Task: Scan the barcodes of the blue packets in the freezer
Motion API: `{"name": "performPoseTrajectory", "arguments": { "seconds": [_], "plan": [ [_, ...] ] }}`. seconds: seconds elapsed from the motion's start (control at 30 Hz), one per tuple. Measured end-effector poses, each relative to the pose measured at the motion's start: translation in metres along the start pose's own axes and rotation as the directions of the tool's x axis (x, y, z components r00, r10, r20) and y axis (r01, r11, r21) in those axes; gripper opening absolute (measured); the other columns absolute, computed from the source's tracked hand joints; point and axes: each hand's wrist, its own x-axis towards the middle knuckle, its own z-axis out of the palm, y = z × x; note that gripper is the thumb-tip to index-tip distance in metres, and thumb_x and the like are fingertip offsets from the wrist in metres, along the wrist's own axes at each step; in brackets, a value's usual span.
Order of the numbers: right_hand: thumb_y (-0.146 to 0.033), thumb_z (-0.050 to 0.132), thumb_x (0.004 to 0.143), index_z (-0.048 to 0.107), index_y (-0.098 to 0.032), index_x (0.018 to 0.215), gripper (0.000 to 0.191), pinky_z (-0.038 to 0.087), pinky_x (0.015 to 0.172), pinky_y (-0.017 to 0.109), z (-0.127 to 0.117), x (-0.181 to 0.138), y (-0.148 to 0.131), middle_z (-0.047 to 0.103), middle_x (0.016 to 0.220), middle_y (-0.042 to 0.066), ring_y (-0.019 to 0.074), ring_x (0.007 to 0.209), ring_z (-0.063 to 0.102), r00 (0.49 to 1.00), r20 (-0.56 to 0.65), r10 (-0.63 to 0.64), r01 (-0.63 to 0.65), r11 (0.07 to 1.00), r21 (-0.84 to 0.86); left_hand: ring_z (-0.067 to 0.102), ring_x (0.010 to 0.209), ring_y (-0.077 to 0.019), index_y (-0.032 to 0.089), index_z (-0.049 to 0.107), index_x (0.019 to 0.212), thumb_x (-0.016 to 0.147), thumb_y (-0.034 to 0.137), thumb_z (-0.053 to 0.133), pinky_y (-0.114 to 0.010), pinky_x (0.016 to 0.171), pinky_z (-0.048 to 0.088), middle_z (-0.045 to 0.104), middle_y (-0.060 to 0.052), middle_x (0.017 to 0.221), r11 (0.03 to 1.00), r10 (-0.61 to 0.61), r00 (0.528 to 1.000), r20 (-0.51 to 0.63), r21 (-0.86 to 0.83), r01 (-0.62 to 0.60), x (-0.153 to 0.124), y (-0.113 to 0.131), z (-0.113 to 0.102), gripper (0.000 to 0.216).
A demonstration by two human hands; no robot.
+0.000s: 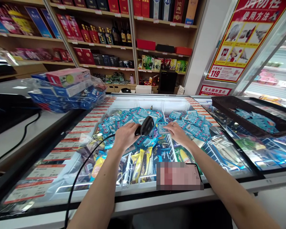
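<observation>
My left hand is closed round the handle of a black barcode scanner, whose black cable trails down to the left. The scanner's head points at a small teal packet that my right hand pinches at its edge. Both hands hover over the glass lid of a chest freezer. Many more teal packets lie spread on the glass around and behind the hands.
A phone with a blurred screen lies on the freezer's front edge. A black plastic basket holding teal packets sits at the right. Stacked blue boxes in plastic wrap stand at the left. Shelves of boxed goods fill the back wall.
</observation>
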Motion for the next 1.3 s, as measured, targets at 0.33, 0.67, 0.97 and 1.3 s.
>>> {"name": "performPoseTrajectory", "arguments": {
  "seconds": [0.33, 0.67, 0.97, 1.3],
  "plan": [
    [-0.053, 0.050, 0.082, 0.044, -0.016, 0.131, 0.061, 0.034, 0.096, 0.039, -0.002, 0.015, 0.010, 0.055, 0.120, 0.013, 0.0264, 0.113, 0.046, 0.968, 0.165, 0.188, -0.153, 0.967, -0.206, 0.059, 0.087, -0.0205, 0.025, 0.056, 0.107, 0.081, 0.033, 0.048, -0.029, 0.061, 0.039, 0.064, -0.004, 0.093, 0.988, 0.154, 0.986, 0.061, -0.022, -0.153, 0.000, 0.007, 0.007, 0.028],
    [-0.054, 0.053, 0.077, 0.052, -0.018, 0.102, 0.044, 0.050, 0.070, 0.037, -0.013, -0.004, 0.023, 0.061, 0.094, 0.008, 0.0228, 0.079, 0.064, 0.792, -0.006, 0.610, -0.574, 0.748, 0.332, 0.059, 0.090, -0.0211, 0.023, 0.057, 0.107, 0.078, 0.031, 0.049, -0.029, 0.063, 0.042, 0.065, -0.005, 0.097, 0.991, 0.124, 0.992, 0.031, -0.049, -0.122, 0.003, 0.016, 0.000, 0.031],
    [-0.053, 0.066, 0.064, 0.039, -0.025, 0.084, 0.044, 0.051, 0.044, 0.029, -0.006, -0.014, 0.022, 0.040, 0.059, -0.009, 0.0220, 0.065, 0.067, 0.778, 0.069, 0.624, -0.369, 0.366, 0.854, 0.059, 0.091, -0.0206, 0.025, 0.057, 0.109, 0.076, 0.031, 0.051, -0.028, 0.065, 0.042, 0.065, -0.003, 0.099, 0.985, 0.112, 0.990, 0.088, -0.145, -0.098, 0.006, 0.030, 0.001, 0.035],
    [-0.051, 0.067, 0.064, 0.042, -0.024, 0.081, 0.041, 0.023, 0.025, 0.020, -0.003, -0.013, 0.024, 0.038, 0.044, -0.013, 0.0085, 0.027, 0.040, 0.742, 0.037, 0.670, -0.375, 0.369, 0.851, 0.060, 0.093, -0.0219, 0.024, 0.056, 0.111, 0.078, 0.035, 0.049, -0.029, 0.066, 0.043, 0.065, -0.004, 0.103, 0.979, 0.131, 0.987, 0.092, -0.166, -0.114, 0.008, 0.034, 0.004, 0.035]
  ]
}}
